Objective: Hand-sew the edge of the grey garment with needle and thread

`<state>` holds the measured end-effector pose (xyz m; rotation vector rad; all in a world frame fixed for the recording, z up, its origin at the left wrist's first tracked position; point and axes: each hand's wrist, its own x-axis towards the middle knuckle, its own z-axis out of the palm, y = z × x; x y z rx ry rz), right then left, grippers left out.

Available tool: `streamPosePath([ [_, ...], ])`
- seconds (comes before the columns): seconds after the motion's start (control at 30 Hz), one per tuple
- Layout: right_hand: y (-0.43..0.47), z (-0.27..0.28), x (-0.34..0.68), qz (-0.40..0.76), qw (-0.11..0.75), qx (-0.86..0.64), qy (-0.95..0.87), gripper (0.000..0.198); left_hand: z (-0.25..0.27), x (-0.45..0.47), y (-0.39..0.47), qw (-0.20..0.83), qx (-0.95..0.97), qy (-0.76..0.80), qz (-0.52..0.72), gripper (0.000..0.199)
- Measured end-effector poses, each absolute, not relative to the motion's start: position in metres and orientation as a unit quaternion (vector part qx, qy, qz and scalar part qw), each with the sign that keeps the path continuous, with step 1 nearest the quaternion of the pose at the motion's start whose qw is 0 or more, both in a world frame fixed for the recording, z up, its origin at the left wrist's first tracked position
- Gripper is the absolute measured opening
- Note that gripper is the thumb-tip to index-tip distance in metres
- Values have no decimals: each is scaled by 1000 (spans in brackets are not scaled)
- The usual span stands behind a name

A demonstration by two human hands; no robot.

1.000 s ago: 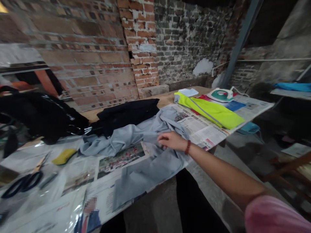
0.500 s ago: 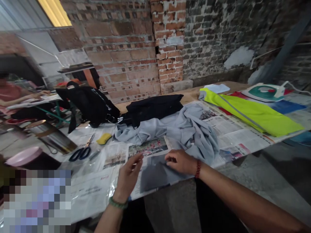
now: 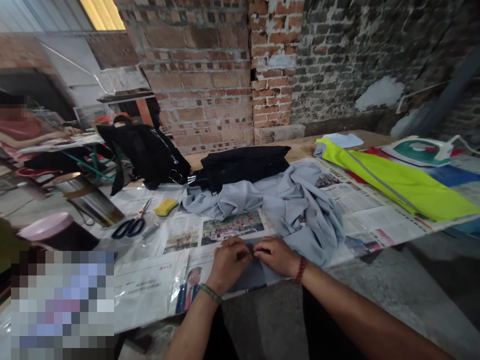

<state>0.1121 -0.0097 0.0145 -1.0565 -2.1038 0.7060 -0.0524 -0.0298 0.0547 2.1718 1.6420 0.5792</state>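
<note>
My left hand, with a green bracelet at the wrist, is closed, its fingertips pressed together. Almost touching it is my right hand, which wears a red bead bracelet and has its fingers curled in a pinch. Both pinch at the grey cloth near the table's front edge; the exact grip is hidden by the fingers. From there the cloth runs back into a crumpled heap just beyond my right hand.
Newspaper under plastic covers the table. Scissors, a yellow sponge, a steel flask and a pink-lidded container stand left. Behind are a black bag and dark cloth. A yellow vest and iron lie right.
My left hand has moved right and now meets my right hand, its fingers closed where they were apart. My right hand stays over the grey cloth. The view has shifted slightly.
</note>
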Motion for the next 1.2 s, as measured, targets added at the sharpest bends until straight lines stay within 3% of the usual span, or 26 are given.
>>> streamPosePath([
  [0.17,-12,19,116,248,393,-384,-798,12,60,-55,-36,181,746,605,211,14],
  [0.3,-14,24,117,217,429,-336,-810,15,59,-54,-37,322,689,605,236,26],
  [0.4,-15,25,118,259,439,-342,-789,16,54,-50,-36,457,623,561,296,25],
  [0.47,-17,25,117,288,450,-368,-761,16,49,-47,-36,492,593,544,333,26],
  [0.8,-20,36,119,426,544,-405,-599,23,33,-52,-37,444,626,562,307,27],
  [1.03,-11,54,112,657,487,-321,-478,29,39,-50,-39,445,624,562,312,22],
  [1.2,8,74,127,733,462,-277,-415,26,37,-53,-40,462,612,559,315,21],
])
